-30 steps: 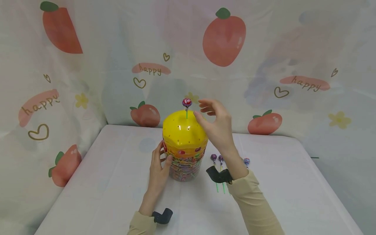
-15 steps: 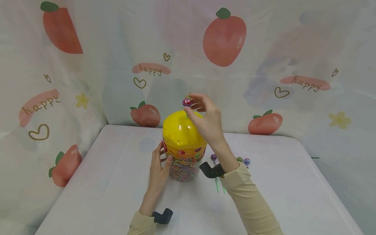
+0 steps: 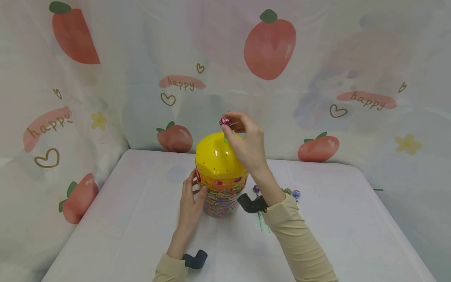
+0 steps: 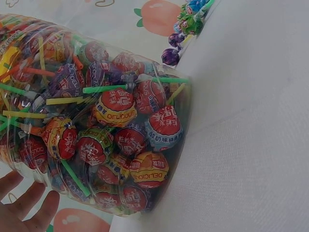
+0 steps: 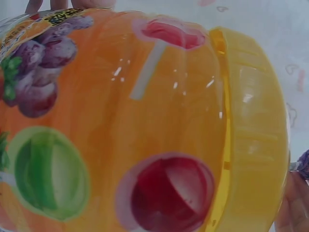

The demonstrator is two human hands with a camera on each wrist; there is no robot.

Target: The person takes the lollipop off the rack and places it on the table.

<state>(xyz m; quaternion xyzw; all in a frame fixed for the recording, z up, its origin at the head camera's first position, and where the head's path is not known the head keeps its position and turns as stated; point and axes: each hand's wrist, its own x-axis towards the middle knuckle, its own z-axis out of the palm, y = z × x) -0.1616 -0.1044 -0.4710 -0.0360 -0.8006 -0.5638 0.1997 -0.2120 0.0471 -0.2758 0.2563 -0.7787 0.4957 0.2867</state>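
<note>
A large clear jar (image 4: 145, 193), full of wrapped lollipops, stands upright on the table with an orange printed upper band (image 5: 106, 116) and a domed yellow lid (image 3: 215, 156). Small holes dot the lid. One lollipop (image 3: 224, 121), red and purple, rises from its top on a green stick. My right hand (image 3: 248, 147) pinches this lollipop by its head between thumb and forefinger. Against the jar's left side rests my left hand (image 3: 191, 205), its spread fingers on the side and its thumb towards the front. In the left wrist view, the fingers (image 4: 47, 209) touch the jar's wall.
Several loose lollipops lie on the white table (image 3: 141, 219) to the right of the jar, including a purple one (image 3: 256, 189), a green one (image 3: 287, 191) and a blue one (image 3: 296, 194). My right forearm partly covers them. A printed cloth (image 3: 218, 47) hangs behind.
My right hand has moved left from beside the lollipop on the lid and taken hold of its head. The lollipop looks very slightly higher. My left hand and the jar stay put.
</note>
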